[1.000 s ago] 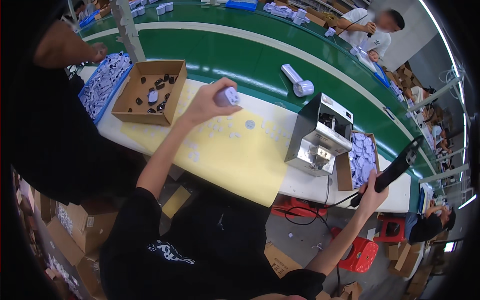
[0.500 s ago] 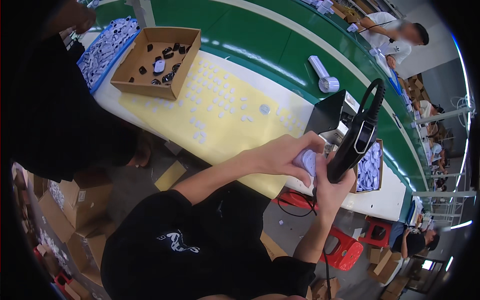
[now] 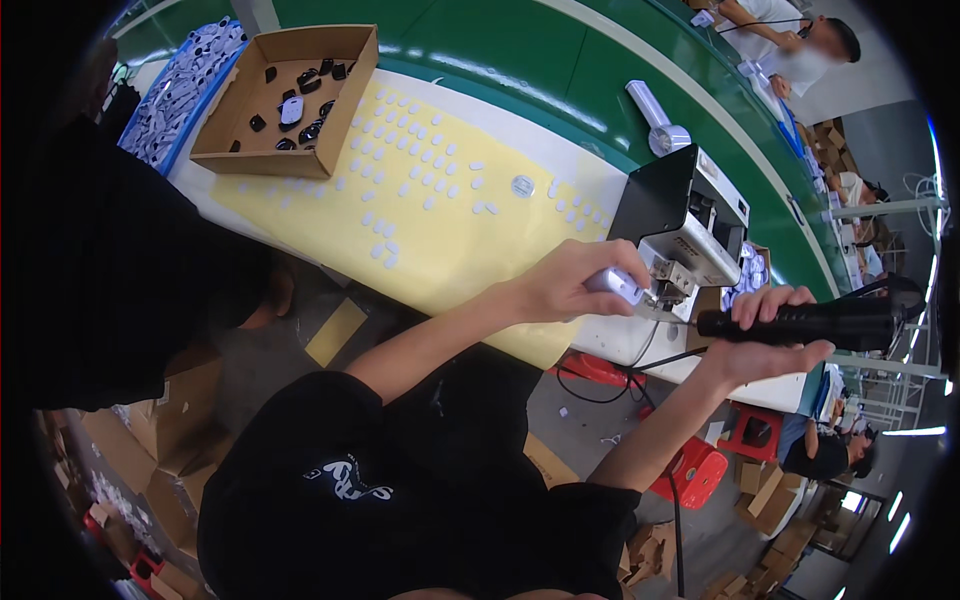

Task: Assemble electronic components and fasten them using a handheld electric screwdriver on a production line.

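Observation:
My left hand (image 3: 585, 278) grips a small pale lilac plastic casing (image 3: 614, 287) with thumb and fingers, over the table's front edge. My right hand (image 3: 765, 345) is closed round a black electric screwdriver (image 3: 800, 325), held nearly level with its tip to the left. The thin bit (image 3: 672, 318) reaches toward the casing and the front of a black and silver machine (image 3: 695, 235), which looks like a screw feeder. Whether the bit touches either one I cannot tell. Several small white oval pieces (image 3: 428, 155) lie in rows on the yellow sheet (image 3: 440, 260) left of my hands.
A cardboard box (image 3: 322, 160) with black parts and a blue tray (image 3: 185, 130) of white parts stand at the left, by a person in black (image 3: 90, 270). Behind the table runs a green conveyor (image 3: 520, 50), bearing a lilac handheld device (image 3: 660, 125). Red stools (image 3: 700, 470) stand below.
The screwdriver has swung from upright to nearly level, with my right hand moving right. My left hand still holds the casing, now tilted and slightly higher. The whole view has shifted a little.

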Motion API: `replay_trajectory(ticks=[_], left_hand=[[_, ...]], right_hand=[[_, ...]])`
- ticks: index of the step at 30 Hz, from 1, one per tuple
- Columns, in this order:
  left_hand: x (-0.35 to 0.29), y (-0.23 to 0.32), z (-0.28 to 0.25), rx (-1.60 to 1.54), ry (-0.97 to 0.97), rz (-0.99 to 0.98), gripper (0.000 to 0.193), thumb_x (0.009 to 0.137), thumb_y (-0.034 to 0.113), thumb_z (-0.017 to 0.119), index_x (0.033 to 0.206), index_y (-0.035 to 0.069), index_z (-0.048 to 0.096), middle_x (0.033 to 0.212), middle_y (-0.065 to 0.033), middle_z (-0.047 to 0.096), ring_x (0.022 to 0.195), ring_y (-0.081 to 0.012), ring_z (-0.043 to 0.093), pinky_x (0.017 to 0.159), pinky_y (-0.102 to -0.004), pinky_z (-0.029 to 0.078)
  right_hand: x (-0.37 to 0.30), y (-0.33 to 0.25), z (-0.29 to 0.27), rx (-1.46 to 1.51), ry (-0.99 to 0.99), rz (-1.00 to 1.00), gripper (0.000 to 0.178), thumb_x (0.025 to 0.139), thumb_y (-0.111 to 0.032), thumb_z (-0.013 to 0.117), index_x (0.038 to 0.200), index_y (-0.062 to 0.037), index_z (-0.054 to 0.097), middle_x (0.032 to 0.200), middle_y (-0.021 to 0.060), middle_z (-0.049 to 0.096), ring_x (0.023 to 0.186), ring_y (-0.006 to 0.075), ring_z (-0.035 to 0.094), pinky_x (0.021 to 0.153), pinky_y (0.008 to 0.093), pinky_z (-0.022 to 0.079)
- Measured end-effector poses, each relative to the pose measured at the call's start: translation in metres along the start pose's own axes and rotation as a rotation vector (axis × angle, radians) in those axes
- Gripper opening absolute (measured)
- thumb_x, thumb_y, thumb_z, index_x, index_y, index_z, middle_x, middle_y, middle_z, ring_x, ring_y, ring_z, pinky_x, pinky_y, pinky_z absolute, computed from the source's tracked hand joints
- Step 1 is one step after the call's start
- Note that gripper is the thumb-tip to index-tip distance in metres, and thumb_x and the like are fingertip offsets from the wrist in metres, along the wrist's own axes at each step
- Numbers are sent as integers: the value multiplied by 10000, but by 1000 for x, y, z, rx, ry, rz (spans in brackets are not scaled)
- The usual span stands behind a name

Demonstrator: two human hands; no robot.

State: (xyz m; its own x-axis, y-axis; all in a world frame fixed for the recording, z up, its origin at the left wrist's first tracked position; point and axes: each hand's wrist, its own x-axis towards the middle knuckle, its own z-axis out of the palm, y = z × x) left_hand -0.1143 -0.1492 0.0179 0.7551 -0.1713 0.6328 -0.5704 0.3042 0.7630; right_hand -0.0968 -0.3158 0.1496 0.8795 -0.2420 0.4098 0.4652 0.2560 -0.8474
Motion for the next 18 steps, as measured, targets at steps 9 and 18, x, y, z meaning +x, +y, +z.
replay_trajectory(ticks=[9,18], left_hand=[[-1,-1,0,-76,47,-10,305,813,304,661,981,77,545,923,-57,614,825,-187,604,724,-274,450],[0,-2,-2,-58,14,-12,353,795,319,677,992,68,527,929,-94,611,836,-197,595,702,-276,459]], right_hand=[[3,49,-17,-72,14,-125,670,792,-739,336,848,-83,454,547,15,385,402,91,353,363,197,274],[1,48,-12,-87,11,-184,631,829,-672,265,798,-55,399,529,43,365,385,113,323,347,234,271]])
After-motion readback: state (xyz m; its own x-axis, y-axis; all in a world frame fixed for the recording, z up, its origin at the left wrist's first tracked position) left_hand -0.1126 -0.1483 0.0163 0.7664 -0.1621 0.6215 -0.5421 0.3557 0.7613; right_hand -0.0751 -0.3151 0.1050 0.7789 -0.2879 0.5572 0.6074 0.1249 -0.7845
